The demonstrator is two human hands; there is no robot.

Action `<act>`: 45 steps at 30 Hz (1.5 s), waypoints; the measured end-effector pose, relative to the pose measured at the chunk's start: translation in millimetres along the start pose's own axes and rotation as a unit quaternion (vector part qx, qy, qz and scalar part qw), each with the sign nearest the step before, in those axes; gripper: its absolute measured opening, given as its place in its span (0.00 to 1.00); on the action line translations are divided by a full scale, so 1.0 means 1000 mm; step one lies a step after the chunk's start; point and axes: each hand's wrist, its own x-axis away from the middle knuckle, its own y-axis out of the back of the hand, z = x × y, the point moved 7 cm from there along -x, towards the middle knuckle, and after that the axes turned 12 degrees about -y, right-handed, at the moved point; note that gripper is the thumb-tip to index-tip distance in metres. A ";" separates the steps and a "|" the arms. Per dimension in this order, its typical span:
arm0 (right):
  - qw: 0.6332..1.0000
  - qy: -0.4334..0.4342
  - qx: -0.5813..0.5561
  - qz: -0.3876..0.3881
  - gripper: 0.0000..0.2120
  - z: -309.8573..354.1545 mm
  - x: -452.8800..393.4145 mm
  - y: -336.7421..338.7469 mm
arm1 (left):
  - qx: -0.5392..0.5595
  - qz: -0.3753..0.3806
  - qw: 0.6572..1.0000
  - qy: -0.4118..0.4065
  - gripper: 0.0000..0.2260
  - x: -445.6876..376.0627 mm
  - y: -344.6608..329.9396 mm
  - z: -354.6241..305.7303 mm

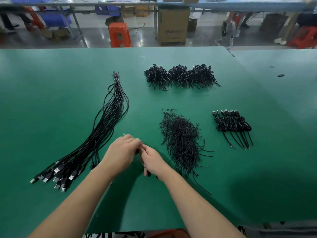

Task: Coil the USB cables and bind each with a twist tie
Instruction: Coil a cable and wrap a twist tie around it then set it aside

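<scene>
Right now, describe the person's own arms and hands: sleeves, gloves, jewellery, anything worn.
Both forearms are bare from the frame's bottom edge up: no sleeves visible. The left hand and right hand wear no gloves, and no rings, watch or bracelet show. Nails look short.

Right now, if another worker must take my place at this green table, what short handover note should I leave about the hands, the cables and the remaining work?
Hands: the left hand and the right hand meet at the table centre, fingers curled around something thin and dark; what exactly they hold is hidden.
Things: the long bundle of straight black USB cables lies on the left, uncoiled. The loose heap of black twist ties is right of the hands.
Done: a neat row of coiled black cables at the right, and three piles of coiled cables further back.
Left: coil and tie the cables of the long bundle.
</scene>
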 end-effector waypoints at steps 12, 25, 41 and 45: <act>0.983 0.079 0.125 -0.105 0.11 0.003 0.013 0.002 | 0.196 -0.024 0.926 0.323 0.08 0.011 -0.022 0.027; 0.948 0.182 0.177 -0.190 0.11 0.011 0.034 -0.003 | 0.203 0.108 0.914 0.335 0.02 0.004 -0.008 0.037; 0.952 0.167 0.162 -0.197 0.09 0.014 0.037 -0.005 | -0.019 0.161 0.952 0.260 0.17 -0.006 -0.001 0.013; 0.940 0.183 0.196 -0.212 0.10 0.015 0.035 -0.008 | -0.031 0.182 0.944 0.273 0.11 -0.007 -0.004 0.016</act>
